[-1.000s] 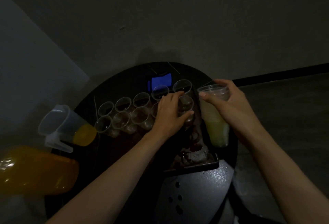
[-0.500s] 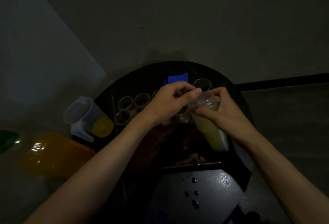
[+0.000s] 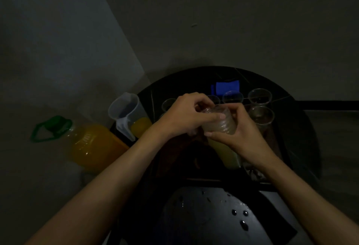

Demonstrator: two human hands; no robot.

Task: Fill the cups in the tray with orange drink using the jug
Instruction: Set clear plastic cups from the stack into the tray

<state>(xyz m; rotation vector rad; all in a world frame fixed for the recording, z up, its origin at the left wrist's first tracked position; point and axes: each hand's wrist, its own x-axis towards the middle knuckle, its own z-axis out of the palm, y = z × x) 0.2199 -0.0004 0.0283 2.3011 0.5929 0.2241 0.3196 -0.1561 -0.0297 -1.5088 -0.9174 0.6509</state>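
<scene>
**Item under inspection:** a stack of cups (image 3: 225, 125), clear plastic and nested, is held tilted above the tray (image 3: 213, 180), roughly over its middle. The lower part of the stack looks yellowish. The light is too poor to tell whether that is tint or liquid.

**Grip:** the right hand (image 3: 242, 137) is curled round the stack below the bunched rims. The left hand (image 3: 184, 118) has its fingers closed on the topmost rims. Both grips are closed on the stack, and neither hand is free.

**Handling, as judged:** the cups are very light, thin-walled and easily crushed. Nested rims tend to cling, and smooth plastic may slip. It is best to hold the body of the stack lightly and peel one cup off by its rim.

**Surroundings:** several empty cups (image 3: 261, 116) stand upright in rows on the far part of the tray. None of them shows any drink. The jug (image 3: 126, 112) stands left of the tray, untouched, with a little orange drink in its bottom. Beyond it a large bottle (image 3: 93, 145) of orange drink with a green cap lies off the round dark worktop (image 3: 303, 128). A blue object (image 3: 227, 87) sits behind the cups.

**Progress, as judged:** cups are being set out, and pouring has not yet begun.
</scene>
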